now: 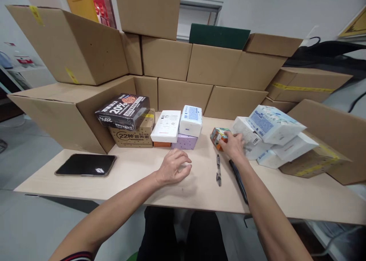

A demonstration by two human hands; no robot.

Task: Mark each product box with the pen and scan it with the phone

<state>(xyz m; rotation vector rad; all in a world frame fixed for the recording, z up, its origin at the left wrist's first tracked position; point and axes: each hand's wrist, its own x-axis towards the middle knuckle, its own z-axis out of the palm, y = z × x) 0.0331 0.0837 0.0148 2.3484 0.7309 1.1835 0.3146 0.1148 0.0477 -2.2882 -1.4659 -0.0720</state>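
My right hand (235,147) has its thumb and fingers on the right end of a small orange and green box (216,136), which sits on the table. My left hand (174,167) hovers over the table with bent fingers, apart and holding nothing. A clear-barrelled pen (218,169) lies in front of the small box. Beside it, a dark narrow object (238,181) is partly covered by my right forearm. Beyond my left hand, a tissue pack (191,120) rests on a lilac box (184,142), next to a flat white box (166,126).
A dark phone (86,165) lies at the left. Behind it a black printed box (124,110) tops a brown carton (131,137). Stacked tissue packs (276,123) stand at the right. Cardboard boxes (185,97) wall the table's back and sides.
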